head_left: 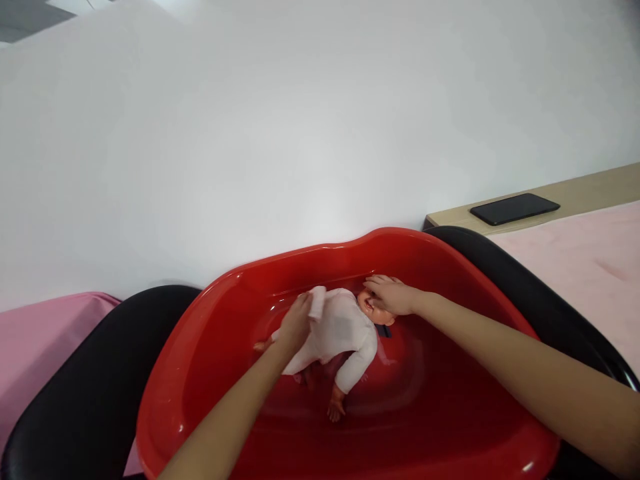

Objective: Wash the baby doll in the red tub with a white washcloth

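Observation:
A baby doll [343, 327] in a white long-sleeved outfit lies in a red plastic tub [200, 313]. Its head is toward the right, with one arm stretched down toward me. My left hand [299, 321] is closed around a white fabric part at the doll's left side; I cannot tell whether it is a sleeve or a loose cloth. Over the doll's head [369, 308] my right hand [393, 295] is curled, its fingers covering the upper side of the head. The doll's legs are partly hidden by my left hand and forearm.
Black chairs [95, 373] flank the tub, their backs or seats at its left and right [500, 267]. A dark phone [515, 209] lies on a wooden ledge [595, 190] at the right. Pink covers [590, 267] spread on both sides. A white wall [300, 133] stands behind.

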A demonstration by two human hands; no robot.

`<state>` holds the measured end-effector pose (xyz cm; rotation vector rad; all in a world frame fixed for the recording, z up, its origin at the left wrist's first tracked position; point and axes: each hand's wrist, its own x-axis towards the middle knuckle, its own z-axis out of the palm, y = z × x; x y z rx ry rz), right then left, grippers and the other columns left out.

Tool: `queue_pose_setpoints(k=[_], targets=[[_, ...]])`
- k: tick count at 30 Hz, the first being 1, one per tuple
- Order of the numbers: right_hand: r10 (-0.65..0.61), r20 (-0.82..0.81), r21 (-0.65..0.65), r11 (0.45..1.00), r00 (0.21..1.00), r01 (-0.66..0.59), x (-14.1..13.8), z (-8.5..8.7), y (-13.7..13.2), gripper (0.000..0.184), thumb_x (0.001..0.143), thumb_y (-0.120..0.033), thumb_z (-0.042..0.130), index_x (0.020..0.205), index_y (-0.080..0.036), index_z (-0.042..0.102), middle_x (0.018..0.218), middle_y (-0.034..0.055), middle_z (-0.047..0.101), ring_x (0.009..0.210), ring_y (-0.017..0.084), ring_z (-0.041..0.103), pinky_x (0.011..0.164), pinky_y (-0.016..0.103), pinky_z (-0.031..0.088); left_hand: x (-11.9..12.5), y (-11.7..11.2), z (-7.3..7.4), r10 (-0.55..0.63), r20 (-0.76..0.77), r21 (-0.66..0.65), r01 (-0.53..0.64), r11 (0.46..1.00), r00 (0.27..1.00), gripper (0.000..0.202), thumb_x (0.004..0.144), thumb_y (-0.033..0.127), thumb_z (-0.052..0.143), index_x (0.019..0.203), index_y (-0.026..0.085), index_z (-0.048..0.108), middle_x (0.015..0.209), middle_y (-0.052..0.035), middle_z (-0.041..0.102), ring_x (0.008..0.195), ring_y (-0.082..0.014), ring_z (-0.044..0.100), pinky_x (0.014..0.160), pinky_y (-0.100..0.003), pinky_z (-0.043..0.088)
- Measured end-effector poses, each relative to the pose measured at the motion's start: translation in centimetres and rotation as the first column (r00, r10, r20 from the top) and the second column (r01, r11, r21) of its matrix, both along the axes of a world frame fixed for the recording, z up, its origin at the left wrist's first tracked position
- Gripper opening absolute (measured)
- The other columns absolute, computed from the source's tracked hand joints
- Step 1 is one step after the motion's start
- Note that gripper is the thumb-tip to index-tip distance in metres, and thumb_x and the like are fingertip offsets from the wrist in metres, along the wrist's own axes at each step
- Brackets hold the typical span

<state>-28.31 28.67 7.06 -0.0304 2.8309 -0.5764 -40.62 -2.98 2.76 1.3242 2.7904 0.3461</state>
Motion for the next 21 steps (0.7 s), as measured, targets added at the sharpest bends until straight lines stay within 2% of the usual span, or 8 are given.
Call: queue_pose_setpoints(k=[2,4,7,10,13,15,21], targets=[[-0.005,-0.004,-0.018,1.000,1.000,0.005,-0.1,0.0,0.3,0.050,0.095,-0.039,0.050,0.141,-0.020,0.058,0.150,0.0165,0.051,0.142,0.035,0.044,0.116,0.048,0.038,1.9,4.0,-0.9,-0.076,0.011,0.033,0.075,0.997,0.997,0.062,0.096,0.005,0.029,0.156,0.009,0.041,0.163,-0.0151,0.043,0.152,-0.0224,0.039,0.125,-0.039,0.034],[-0.019,-0.008,-0.049,0.999,1.000,0.019,-0.1,0.0,0.6,0.047,0.094,-0.033,0.051,0.138,-0.018,0.059,0.148,0.0174,0.052,0.137,0.034,0.048,0.113,0.043,0.041,3.5,6.7,-1.6,-0.125,0.014,0.011,0.125,0.992,0.992,0.066,0.090,-0.001,0.031,0.155,0.006,0.042,0.163,-0.0164,0.043,0.152,-0.0214,0.038,0.125,-0.037,0.033],[-0.038,-0.007,-0.078,0.996,0.999,0.037,-0.1,0.4,1.0,0.049,0.093,-0.031,0.052,0.140,-0.018,0.057,0.150,0.0172,0.050,0.136,0.033,0.049,0.113,0.041,0.042,4.9,7.6,-2.1,-0.194,0.006,-0.064,0.194,0.979,0.981,0.065,0.089,0.002,0.039,0.153,0.007,0.047,0.164,-0.0142,0.042,0.155,-0.0253,0.034,0.129,-0.039,0.027],[-0.030,-0.002,-0.075,0.997,1.000,0.030,-0.1,0.8,0.9,0.050,0.096,-0.037,0.051,0.141,-0.017,0.056,0.149,0.0170,0.051,0.136,0.033,0.049,0.113,0.040,0.041,5.3,5.4,-2.1,-0.256,-0.002,-0.156,0.253,0.955,0.967,0.067,0.092,0.007,0.042,0.158,0.014,0.042,0.169,-0.0089,0.033,0.158,-0.0272,0.026,0.129,-0.044,0.028],[-0.025,0.010,-0.067,0.997,1.000,0.026,-0.2,0.8,0.6,0.052,0.097,-0.045,0.051,0.141,-0.018,0.056,0.147,0.0170,0.053,0.135,0.033,0.050,0.112,0.041,0.042,5.1,1.7,-2.2,-0.344,-0.019,-0.220,0.332,0.917,0.939,0.072,0.094,0.017,0.049,0.164,0.017,0.030,0.172,-0.0095,0.024,0.160,-0.0300,0.018,0.128,-0.050,0.028],[-0.017,0.019,-0.068,0.998,1.000,0.018,-0.3,0.7,0.4,0.053,0.097,-0.048,0.051,0.141,-0.019,0.056,0.146,0.0168,0.054,0.135,0.034,0.050,0.111,0.042,0.042,4.8,-1.0,-2.6,-0.394,-0.028,-0.247,0.376,0.893,0.919,0.077,0.093,0.023,0.055,0.166,0.020,0.027,0.172,-0.0093,0.023,0.160,-0.0308,0.016,0.130,-0.051,0.025],[-0.018,0.032,-0.073,0.997,0.999,0.021,-0.3,0.4,0.1,0.060,0.097,-0.055,0.049,0.145,-0.019,0.053,0.151,0.0168,0.049,0.140,0.034,0.045,0.114,0.044,0.040,4.2,-8.4,-3.6,-0.427,-0.064,-0.489,0.345,0.801,0.902,0.078,0.089,0.005,0.043,0.165,0.016,0.027,0.173,-0.0106,0.018,0.160,-0.0290,0.018,0.128,-0.052,0.029]])
